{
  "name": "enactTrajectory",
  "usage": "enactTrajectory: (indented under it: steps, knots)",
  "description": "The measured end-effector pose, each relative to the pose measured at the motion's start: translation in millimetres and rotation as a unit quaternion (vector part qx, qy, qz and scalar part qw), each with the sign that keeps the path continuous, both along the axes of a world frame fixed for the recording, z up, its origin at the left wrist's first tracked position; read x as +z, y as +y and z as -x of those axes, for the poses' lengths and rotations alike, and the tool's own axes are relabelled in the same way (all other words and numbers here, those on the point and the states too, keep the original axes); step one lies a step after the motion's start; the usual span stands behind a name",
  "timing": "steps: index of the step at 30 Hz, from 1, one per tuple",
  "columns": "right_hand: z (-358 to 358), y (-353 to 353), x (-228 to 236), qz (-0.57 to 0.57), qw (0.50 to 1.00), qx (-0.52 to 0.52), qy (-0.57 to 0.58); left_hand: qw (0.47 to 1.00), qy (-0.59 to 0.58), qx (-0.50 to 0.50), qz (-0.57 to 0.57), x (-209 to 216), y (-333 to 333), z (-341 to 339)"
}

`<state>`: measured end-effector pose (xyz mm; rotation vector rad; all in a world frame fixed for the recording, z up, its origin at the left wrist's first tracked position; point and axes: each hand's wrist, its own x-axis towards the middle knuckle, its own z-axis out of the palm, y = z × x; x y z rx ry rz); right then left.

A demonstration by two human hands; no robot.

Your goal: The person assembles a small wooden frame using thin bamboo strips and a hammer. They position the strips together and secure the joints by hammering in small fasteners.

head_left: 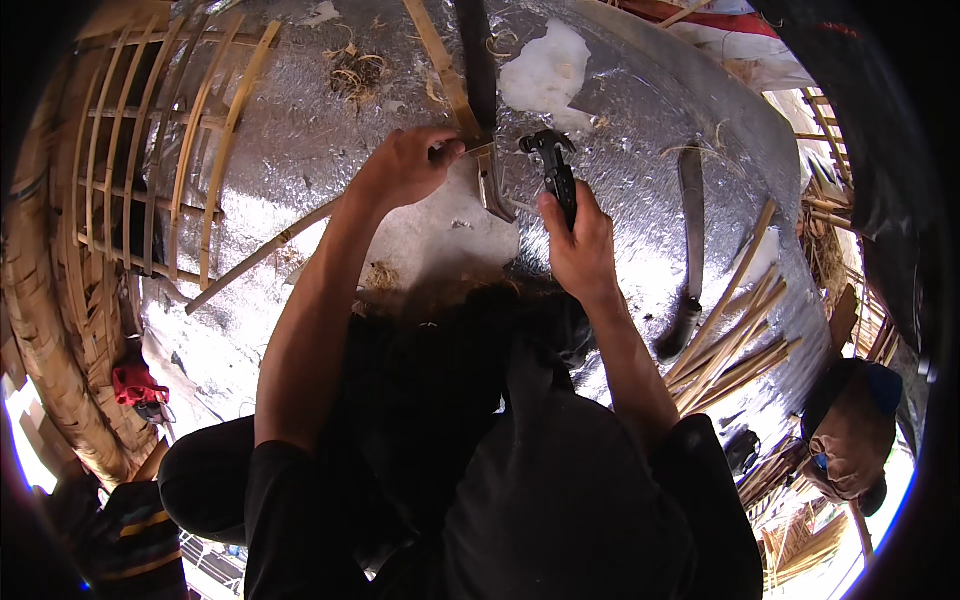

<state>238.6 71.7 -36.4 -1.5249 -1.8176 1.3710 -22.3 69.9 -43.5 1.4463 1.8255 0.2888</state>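
Note:
My left hand (405,170) is closed, its thumb and forefinger pinching a thin bamboo strip (265,250) that seems to run behind my forearm. The strip's end crosses a longer bamboo strip (440,60) lying away from me. Alongside that one is a long dark bar or blade (477,60); a shiny, curved piece (492,185) shows just below the crossing. My right hand (582,240) grips the black handle of a small claw hammer (552,165), its head up and a little right of the crossing. What exactly lies under my left fingertips is hidden.
A lattice of bamboo strips (165,150) stands at the left. To the right lie a machete (692,220) and a bundle of loose strips (735,340). Shavings (357,72) are scattered on the silvery sheet (640,110). A brown bag-like thing (850,440) sits at the lower right.

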Motion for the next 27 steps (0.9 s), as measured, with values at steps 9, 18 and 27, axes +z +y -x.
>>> enactTrajectory:
  steps: [9,18,27]
  knots:
    - [29,32,65,-0.082,0.994,0.061,0.033,0.998,-0.056,-0.019,0.032,-12,2,10]
    - [38,31,67,-0.119,0.979,0.153,-0.068,0.998,-0.057,0.002,0.033,-11,0,5]
    - [27,26,29,-0.187,0.965,0.175,-0.058,0.998,-0.055,0.018,0.001,-7,-1,-4]
